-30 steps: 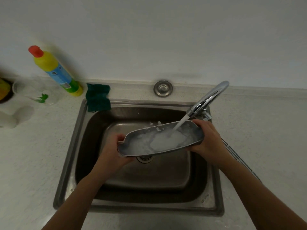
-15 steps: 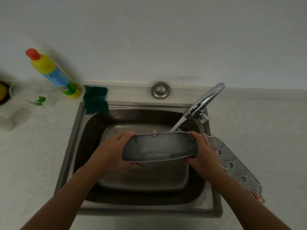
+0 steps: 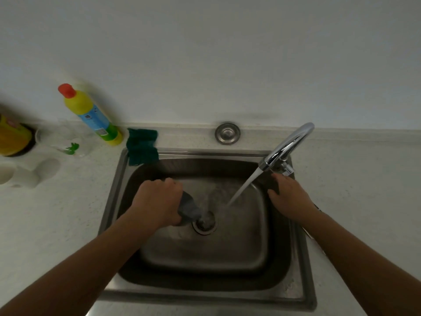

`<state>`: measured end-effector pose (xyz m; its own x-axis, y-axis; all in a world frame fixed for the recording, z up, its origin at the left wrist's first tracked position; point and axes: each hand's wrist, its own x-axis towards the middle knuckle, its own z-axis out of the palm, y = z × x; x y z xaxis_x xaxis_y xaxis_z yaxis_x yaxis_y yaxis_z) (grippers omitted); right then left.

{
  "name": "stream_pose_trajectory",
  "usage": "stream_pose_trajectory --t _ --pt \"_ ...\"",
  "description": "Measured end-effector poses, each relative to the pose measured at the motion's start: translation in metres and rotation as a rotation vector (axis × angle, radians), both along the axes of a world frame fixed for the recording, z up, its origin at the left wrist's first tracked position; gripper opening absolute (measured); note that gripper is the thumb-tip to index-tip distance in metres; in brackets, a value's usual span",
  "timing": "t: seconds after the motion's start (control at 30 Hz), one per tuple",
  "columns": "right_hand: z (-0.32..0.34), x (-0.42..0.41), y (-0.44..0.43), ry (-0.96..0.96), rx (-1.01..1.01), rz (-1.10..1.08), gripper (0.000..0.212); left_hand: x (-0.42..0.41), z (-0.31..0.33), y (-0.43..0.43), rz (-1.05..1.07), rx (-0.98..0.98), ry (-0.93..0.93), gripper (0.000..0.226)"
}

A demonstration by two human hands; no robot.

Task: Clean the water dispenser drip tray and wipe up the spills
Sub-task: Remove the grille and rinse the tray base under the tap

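Observation:
The grey drip tray [image 3: 189,208] hangs end-down in the steel sink [image 3: 114,190], its lower tip close to the drain [image 3: 205,222]. My left hand [image 3: 157,201] is closed over its upper part and hides most of it. My right hand [image 3: 289,198] holds nothing, fingers apart, over the sink's right side just below the faucet [image 3: 284,149]. Water runs from the faucet in a slanted stream [image 3: 243,188] onto the sink floor, clear of the tray.
A yellow detergent bottle [image 3: 91,115] with a red cap leans on the wall at the back left. A green cloth [image 3: 142,147] drapes over the sink's back-left corner. A clear cup [image 3: 61,142], a yellow container [image 3: 11,135] and a white holder [image 3: 22,174] stand further left.
The tray was held by both hands under the stream, then turned over. Now only my left hand holds it, tipped toward the drain. My right hand has let go and moved right, under the faucet.

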<state>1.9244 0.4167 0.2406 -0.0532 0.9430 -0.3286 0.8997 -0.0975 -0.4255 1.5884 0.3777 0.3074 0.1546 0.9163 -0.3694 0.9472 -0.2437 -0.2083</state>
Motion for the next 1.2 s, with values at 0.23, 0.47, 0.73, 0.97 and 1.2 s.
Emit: stream_pose_trajectory --t 0.23,0.47,0.73,0.97,1.2 --pt "0.003 -0.003 0.015 0.031 0.104 -0.145 0.023 -0.027 -0.035 0.011 0.638 -0.234 -0.458 0.064" --pt "0.014 0.026 0.035 0.111 0.152 -0.205 0.021 -0.059 -0.067 -0.032 1.278 -0.501 -1.011 0.087" --pt "0.003 0.037 -0.023 0.087 0.094 -0.17 0.037 -0.075 -0.084 -0.077 1.597 -0.494 -1.44 0.066" --pt "-0.017 0.067 -0.077 -0.332 -0.141 -0.12 0.111 -0.06 -0.091 -0.091 1.638 -0.477 -1.518 0.072" --pt "-0.025 0.075 -0.082 -0.352 -0.075 -0.156 0.089 -0.049 -0.088 -0.102 1.668 -0.506 -1.505 0.071"
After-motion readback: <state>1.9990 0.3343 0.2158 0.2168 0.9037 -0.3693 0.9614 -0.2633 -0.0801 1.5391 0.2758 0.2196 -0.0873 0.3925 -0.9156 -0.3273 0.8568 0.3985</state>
